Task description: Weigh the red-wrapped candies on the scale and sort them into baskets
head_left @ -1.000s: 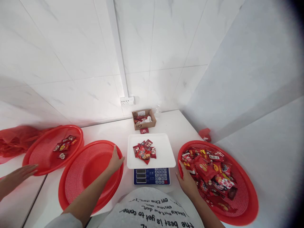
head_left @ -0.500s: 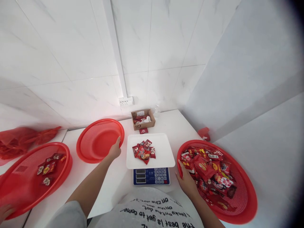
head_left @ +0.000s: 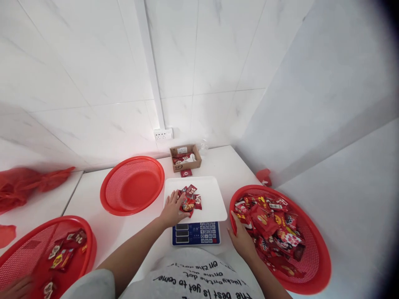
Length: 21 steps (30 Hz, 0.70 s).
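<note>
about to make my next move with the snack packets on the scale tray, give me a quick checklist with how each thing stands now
1. Left hand at the snack packets: ok, it lies over their left side.
2. Firm grip on them: cannot tell, the hand hides its underside.
3. Packets within the white scale tray: ok, those visible are inside its edges.
4. Weight reading on the displays: cannot tell, no digits legible.
5. Right hand at the packet-filled red basket: ok, at its left rim.
6. All packets inside the cardboard box: not ok, one red packet lies in front.
</note>
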{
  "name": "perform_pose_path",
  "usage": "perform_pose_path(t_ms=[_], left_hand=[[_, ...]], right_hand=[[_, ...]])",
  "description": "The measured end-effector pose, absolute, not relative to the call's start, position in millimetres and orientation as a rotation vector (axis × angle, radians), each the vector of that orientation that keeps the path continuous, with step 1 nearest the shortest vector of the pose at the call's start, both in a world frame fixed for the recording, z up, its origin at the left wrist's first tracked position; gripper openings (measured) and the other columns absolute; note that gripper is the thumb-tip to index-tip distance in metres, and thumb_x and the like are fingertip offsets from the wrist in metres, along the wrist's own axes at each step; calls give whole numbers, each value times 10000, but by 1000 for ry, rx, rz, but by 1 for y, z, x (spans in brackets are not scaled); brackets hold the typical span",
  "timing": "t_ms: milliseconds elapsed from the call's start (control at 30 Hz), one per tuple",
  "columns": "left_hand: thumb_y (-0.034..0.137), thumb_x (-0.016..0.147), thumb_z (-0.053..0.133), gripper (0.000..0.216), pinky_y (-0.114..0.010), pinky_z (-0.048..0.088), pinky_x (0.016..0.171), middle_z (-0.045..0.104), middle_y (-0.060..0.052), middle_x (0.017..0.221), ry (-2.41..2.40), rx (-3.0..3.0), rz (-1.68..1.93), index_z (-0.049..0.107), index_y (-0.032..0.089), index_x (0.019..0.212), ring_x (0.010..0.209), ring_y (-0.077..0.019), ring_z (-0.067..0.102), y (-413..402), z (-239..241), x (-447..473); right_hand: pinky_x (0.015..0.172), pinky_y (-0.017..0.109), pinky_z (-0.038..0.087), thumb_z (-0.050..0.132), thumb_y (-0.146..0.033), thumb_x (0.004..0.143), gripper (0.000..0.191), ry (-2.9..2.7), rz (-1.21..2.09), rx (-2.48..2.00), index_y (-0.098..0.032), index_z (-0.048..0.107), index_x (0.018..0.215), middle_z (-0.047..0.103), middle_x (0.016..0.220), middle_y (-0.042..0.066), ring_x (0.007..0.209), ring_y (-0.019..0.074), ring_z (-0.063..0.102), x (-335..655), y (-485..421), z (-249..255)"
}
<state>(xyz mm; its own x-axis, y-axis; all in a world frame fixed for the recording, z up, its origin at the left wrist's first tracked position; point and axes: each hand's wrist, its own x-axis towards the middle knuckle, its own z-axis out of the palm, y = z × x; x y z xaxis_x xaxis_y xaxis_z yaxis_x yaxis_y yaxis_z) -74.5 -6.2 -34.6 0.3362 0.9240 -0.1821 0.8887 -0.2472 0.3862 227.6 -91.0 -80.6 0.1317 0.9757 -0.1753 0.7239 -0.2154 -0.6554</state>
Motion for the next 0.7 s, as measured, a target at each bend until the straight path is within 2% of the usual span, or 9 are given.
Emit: perform_pose_path(t_ms=[100,233,300,467,600,700], left_hand=[[586,698,602,909,-547,111,1077,185,-173,1500,1684,2157,76,222,226,1440,1383,-361,91,-1,-43,-58],[487,769,576,669,-472,252,1046,423,-136,1338,1578,2301,175,379,259,1366,1261,-306,354,4,-46,-51],[414,809,549,535,-418,335,1000,474,-115,1255,1516,2334,213,451,257,1311,1161,-268,444,2,-47,-50],[378,842,500,408,-347,474,823,471,-99,1192,1516,2245,244,507,233,1223,984,-227,557,-5,-50,-48],[388,850,481,355,-311,499,719,485,-61,1129,1539,2225,303,524,261,1178,813,-171,603,-1,-50,-52],[375,840,504,320,-279,498,704,499,-43,1075,1611,2216,525,545,261,1137,804,-150,599,11,-42,-65]], right_hand=[[1027,375,355,361,-336,823,606,-1633,804,-1997,-190,284,1406,382,1425,82,1307,206,368,227,-91,-81],[1040,381,344,367,-334,827,599,-1632,798,-1987,-183,295,1402,379,1428,87,1314,209,356,228,-92,-84],[1050,386,332,374,-320,828,595,-1634,784,-1975,-184,297,1402,390,1420,88,1316,209,353,228,-92,-86],[1053,381,328,376,-299,824,599,-1629,798,-1966,-172,293,1404,389,1420,96,1309,208,364,228,-91,-85],[1056,368,322,377,-295,812,616,-1619,828,-1976,-163,286,1406,374,1430,96,1319,202,346,227,-91,-79],[1048,366,328,377,-290,809,620,-1612,843,-1994,-174,280,1410,366,1435,90,1317,207,350,227,-91,-77]])
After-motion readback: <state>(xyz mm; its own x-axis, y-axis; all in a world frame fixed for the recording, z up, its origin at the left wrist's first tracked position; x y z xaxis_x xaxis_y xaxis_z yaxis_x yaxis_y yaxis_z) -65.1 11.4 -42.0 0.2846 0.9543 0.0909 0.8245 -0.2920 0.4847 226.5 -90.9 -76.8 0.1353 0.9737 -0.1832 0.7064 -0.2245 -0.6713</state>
